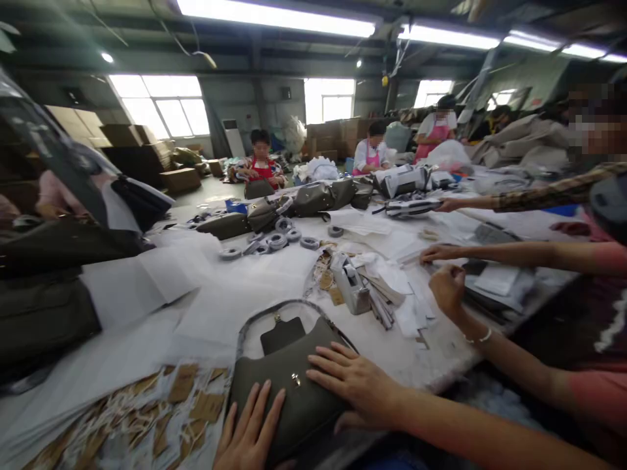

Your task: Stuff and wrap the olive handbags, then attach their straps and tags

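Observation:
A dark olive handbag lies on the table right in front of me, with a metal clasp on its front. Its strap arches away from me, and a closing tab is folded back at the top. My left hand rests on the bag's lower left, fingers stretched out. Spread across the right side of the bag, my right hand presses flat near the clasp. Brown paper tags with white strings lie just left of the bag.
A tape dispenser stands beyond the bag beside loose tags and paper strips. White sheets cover the table's left. Wrapped rings and more bags lie farther back. At right, a co-worker's hands work close by.

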The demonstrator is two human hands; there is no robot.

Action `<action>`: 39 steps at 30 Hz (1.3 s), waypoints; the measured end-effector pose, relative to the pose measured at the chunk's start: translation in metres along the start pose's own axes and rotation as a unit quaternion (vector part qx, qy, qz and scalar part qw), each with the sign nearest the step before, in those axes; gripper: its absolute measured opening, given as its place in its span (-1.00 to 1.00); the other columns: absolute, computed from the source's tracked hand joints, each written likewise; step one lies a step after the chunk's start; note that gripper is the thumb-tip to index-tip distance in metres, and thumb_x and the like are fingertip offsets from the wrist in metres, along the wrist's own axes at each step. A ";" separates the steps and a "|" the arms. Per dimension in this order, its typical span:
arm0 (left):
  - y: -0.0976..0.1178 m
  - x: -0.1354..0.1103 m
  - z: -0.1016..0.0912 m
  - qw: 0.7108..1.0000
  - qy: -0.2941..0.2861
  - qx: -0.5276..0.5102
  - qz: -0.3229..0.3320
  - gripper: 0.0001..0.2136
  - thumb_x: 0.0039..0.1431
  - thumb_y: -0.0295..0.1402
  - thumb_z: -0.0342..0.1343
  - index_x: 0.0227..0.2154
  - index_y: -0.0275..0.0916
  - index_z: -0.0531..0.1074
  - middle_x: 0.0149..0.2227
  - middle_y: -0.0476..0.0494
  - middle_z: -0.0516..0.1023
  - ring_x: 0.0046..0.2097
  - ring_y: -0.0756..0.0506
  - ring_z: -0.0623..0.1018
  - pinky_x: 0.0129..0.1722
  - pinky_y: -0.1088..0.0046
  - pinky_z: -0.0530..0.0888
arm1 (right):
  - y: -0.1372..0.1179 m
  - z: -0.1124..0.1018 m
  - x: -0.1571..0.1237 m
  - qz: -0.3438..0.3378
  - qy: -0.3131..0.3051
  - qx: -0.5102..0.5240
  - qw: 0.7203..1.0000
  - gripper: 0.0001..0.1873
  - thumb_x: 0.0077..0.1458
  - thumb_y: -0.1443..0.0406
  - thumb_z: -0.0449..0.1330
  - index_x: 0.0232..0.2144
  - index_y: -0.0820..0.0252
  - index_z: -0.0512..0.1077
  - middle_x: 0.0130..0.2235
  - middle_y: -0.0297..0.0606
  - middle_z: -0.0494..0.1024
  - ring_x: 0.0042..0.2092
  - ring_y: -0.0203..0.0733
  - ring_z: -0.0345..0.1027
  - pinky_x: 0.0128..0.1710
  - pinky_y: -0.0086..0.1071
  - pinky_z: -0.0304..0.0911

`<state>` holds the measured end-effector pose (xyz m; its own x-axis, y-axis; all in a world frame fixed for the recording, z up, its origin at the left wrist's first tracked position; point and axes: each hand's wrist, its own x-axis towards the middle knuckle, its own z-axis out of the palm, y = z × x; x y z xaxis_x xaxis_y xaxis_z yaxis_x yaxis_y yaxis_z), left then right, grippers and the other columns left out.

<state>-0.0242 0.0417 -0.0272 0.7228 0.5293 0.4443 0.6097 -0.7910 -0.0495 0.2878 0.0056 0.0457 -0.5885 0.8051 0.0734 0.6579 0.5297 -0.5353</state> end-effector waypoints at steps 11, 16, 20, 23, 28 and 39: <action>0.049 -0.012 0.001 0.995 -0.086 -0.024 -0.045 -0.28 0.16 -0.31 0.20 0.34 0.07 0.05 0.41 -0.23 0.04 0.33 -0.34 0.26 0.22 0.07 0.31 | 0.030 0.069 -0.021 0.010 -0.009 0.010 1.000 -0.17 0.11 0.27 0.24 0.37 -0.08 0.05 0.40 -0.22 0.05 0.41 0.14 -0.17 0.37 0.14 -0.20; 0.060 -0.001 0.015 0.985 -0.114 -0.094 -0.090 -0.18 0.07 0.00 0.27 0.34 0.23 -0.02 0.45 -0.25 -0.25 0.37 -0.50 0.10 0.22 -0.23 0.23 | 0.032 0.057 -0.017 0.019 -0.044 0.036 0.998 -0.20 0.15 0.07 0.25 0.36 -0.09 0.08 0.39 -0.20 0.06 0.39 0.18 -0.12 0.35 0.18 -0.18; 0.064 0.002 0.030 0.991 -0.086 -0.065 -0.084 -0.26 0.16 0.03 0.18 0.34 0.26 -0.04 0.45 -0.25 -0.18 0.38 -0.44 0.12 0.21 -0.17 0.28 | 0.037 0.018 0.022 0.021 -0.038 0.094 0.995 -0.62 0.30 0.08 0.11 0.06 0.02 0.53 0.07 -0.19 0.56 0.13 0.00 0.40 0.18 -0.14 0.27; 0.063 0.001 0.033 0.995 -0.066 -0.029 -0.071 -0.26 0.16 0.08 0.14 0.34 0.24 -0.05 0.44 -0.30 -0.09 0.36 -0.43 0.16 0.19 -0.12 0.33 | 0.054 -0.014 0.083 0.033 0.068 0.092 0.993 -0.68 0.33 0.13 0.07 -0.10 0.05 0.59 -0.08 -0.26 0.64 -0.04 -0.11 0.51 0.04 -0.29 0.37; 0.058 0.000 0.038 0.999 -0.012 0.028 -0.043 -0.22 0.14 0.16 0.09 0.36 0.17 -0.06 0.37 -0.39 0.12 0.31 -0.42 0.28 0.13 -0.02 0.39 | 0.093 -0.031 0.213 0.139 0.126 -0.018 0.982 -0.67 0.26 0.24 0.16 0.05 0.14 0.48 0.05 -0.14 0.56 0.01 -0.05 0.47 0.07 -0.22 0.34; 0.055 -0.016 0.092 0.991 0.093 0.089 -0.040 -0.28 0.11 0.15 0.13 0.31 0.24 0.08 0.27 -0.20 0.36 0.28 -0.36 0.34 0.20 -0.04 0.31 | 0.090 -0.032 0.301 0.138 0.090 -0.113 0.980 -0.76 0.26 0.20 0.20 -0.10 0.18 0.54 -0.20 -0.22 0.55 -0.21 -0.19 0.43 -0.13 -0.27 0.34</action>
<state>0.0278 0.0180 -0.1187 0.6075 0.5098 0.6092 0.7225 -0.6733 -0.1571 0.1850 0.3044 0.0463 -0.2945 0.9493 0.1100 0.8796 0.3143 -0.3571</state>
